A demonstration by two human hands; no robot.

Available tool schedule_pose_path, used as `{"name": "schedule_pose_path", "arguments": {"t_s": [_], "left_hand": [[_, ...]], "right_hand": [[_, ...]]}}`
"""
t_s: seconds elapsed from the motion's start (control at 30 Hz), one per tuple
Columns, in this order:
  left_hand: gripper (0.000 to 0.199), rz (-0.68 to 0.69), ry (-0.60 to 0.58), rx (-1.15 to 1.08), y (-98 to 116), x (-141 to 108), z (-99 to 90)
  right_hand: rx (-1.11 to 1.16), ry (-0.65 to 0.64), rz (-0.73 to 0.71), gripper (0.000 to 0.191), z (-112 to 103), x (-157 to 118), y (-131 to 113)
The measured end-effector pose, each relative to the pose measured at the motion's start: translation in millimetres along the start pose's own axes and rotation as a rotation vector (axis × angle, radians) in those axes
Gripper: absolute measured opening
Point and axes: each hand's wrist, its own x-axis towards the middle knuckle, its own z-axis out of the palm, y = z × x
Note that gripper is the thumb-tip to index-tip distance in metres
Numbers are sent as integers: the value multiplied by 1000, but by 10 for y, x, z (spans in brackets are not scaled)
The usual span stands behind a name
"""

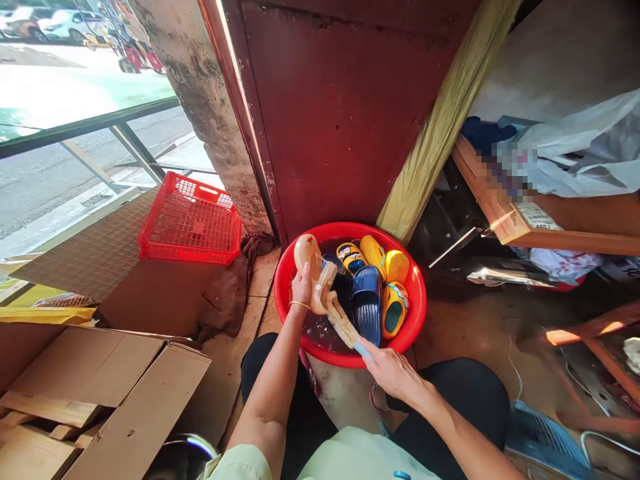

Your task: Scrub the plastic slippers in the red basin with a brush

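Observation:
My left hand (301, 288) is closed around a beige sandal (307, 257), held up over the left side of a red basin (419, 310). A scrub brush (343, 320) with a blue handle is gripped in my right hand (393, 373), its bristle end touching or very near the heel end of the sandal. Dark water and several shoes fill the basin. Among them are a navy slide sandal (367, 303), a yellow clog with a dark green inside (395, 310), a yellow patterned slipper (350, 257) and plain yellow shoes (373, 253) at the back.
Behind the basin stands a dark red door (340, 120) beside a yellowish curtain (440, 120). To the left are a red plastic crate (193, 223) and an open cardboard box (135, 407). A wooden table (575, 239) with plastic bags is at right, above a blue ridged object (545, 433).

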Motion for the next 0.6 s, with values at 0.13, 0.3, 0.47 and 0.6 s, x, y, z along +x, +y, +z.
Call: {"name": "schedule_pose_path", "arguments": {"t_s": [0.13, 0.3, 0.47, 0.6], "left_hand": [[56, 92, 58, 188, 67, 119, -212], [60, 399, 262, 484, 117, 38, -274], [33, 655, 110, 705, -38, -332, -110], [29, 345, -162, 1047, -247, -525, -67]], "right_hand": [[138, 41, 54, 47, 57, -299, 374], [305, 153, 94, 51, -25, -339, 484], [338, -1, 105, 52, -59, -73, 98], [188, 0, 10, 50, 22, 242, -136]]}}
